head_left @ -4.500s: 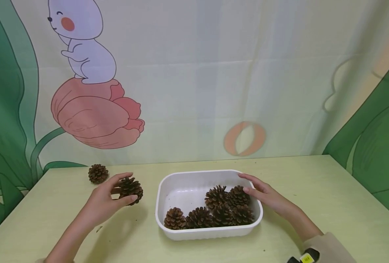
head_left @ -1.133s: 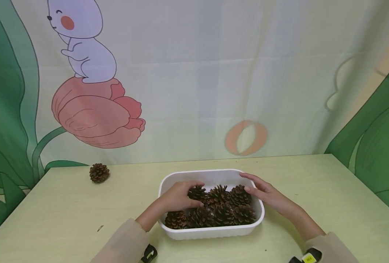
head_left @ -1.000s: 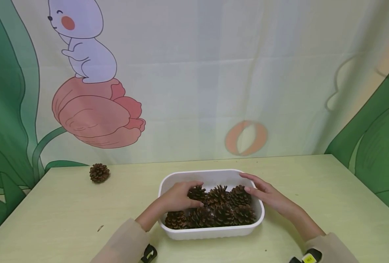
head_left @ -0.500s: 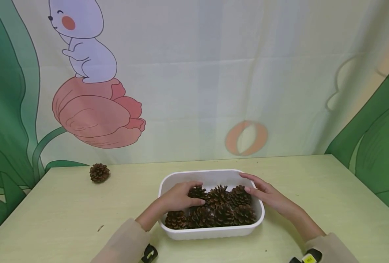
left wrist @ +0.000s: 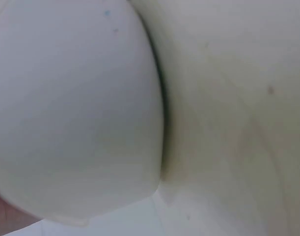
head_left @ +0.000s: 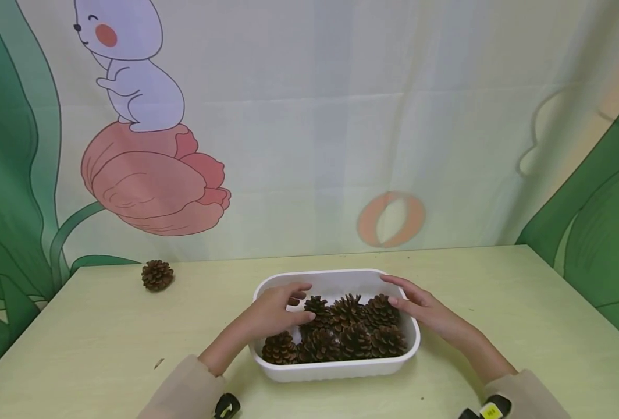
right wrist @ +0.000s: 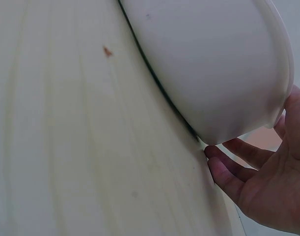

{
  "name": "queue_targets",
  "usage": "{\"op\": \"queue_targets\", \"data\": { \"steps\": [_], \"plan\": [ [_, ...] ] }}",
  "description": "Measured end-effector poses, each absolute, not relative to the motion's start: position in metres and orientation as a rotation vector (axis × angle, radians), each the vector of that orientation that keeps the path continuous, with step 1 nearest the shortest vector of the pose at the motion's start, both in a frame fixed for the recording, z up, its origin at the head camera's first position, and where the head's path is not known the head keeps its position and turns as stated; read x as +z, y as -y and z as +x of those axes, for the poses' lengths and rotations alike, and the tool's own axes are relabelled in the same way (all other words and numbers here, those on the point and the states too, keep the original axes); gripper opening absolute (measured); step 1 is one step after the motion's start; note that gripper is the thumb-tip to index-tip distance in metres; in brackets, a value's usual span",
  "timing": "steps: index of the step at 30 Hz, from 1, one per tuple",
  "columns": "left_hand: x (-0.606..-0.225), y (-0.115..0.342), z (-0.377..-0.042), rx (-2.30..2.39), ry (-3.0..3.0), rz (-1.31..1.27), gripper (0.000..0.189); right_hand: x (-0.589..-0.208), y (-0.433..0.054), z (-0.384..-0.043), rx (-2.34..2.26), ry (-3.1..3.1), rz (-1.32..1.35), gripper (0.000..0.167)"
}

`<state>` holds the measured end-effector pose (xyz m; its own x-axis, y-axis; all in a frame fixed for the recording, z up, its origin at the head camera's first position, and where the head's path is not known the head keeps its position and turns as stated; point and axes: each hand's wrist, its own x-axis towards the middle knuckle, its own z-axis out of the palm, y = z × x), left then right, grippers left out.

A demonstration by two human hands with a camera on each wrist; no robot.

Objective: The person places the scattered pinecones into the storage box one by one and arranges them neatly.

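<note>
A white plastic tub (head_left: 335, 370) holds several brown pine cones (head_left: 354, 340), bunched along its near side and right half. My left hand (head_left: 271, 311) hovers over the tub's left part, thumb and fingers spread around nothing. Just past its thumb sits one pine cone (head_left: 317, 309), in the back row. At the right end my right hand (head_left: 426, 306) grips the tub's rim, thumb over the inside. Its fingers lie against the outer wall in the right wrist view. The left wrist view shows mostly the tub's outer wall (left wrist: 81, 108).
One more pine cone (head_left: 157, 276) lies at the table's back left. Small dark specks and a brown scrap (head_left: 159, 364) dot the pale table (head_left: 95, 337). Behind the table hangs a cloth (head_left: 299, 145) printed with a white animal on a pink flower.
My left hand carried a pine cone from the tub's left into the tub, then let go and drew back a little to the left. My right hand has stayed on the rim.
</note>
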<state>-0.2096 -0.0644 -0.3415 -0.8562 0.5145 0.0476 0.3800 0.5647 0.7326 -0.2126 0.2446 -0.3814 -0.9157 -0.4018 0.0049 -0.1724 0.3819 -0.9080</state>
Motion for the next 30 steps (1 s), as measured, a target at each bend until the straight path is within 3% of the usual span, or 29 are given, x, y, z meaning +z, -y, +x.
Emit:
{"op": "queue_targets", "data": {
  "steps": [30],
  "plan": [
    [-0.329, 0.16, -0.21, 1.381, -2.956, 0.426, 0.043, -0.383, -0.245, -0.213, -1.561, -2.422, -0.509, 0.049]
  ]
}}
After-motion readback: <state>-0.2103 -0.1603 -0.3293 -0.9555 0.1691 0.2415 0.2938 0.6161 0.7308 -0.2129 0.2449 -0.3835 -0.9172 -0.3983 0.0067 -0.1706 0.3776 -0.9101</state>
